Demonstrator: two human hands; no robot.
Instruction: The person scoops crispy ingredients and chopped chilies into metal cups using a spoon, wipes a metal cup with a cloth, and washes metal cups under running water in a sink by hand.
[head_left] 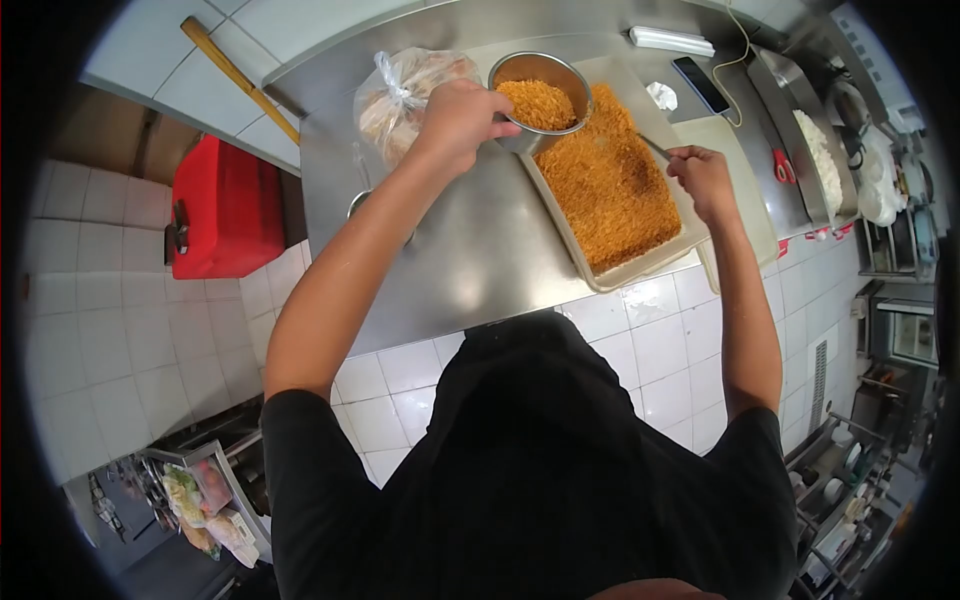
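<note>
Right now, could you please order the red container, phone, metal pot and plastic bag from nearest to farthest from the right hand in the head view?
1. Phone: beyond the right hand.
2. Metal pot: at the left hand.
3. Plastic bag: left of the pot.
4. Red container: far left.

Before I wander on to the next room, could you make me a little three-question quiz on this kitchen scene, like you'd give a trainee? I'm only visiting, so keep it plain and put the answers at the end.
1. Multiple choice: what holds the metal container? (a) the right hand; (b) the left hand; (c) both hands together.
2. Fill in the blank: orange crumbs lie in the metal container and also in the pale, rectangular ____.
3. True or false: in this view, the phone lies farther right than the metal container.

Key: 1: b. 2: tray. 3: true.
</note>
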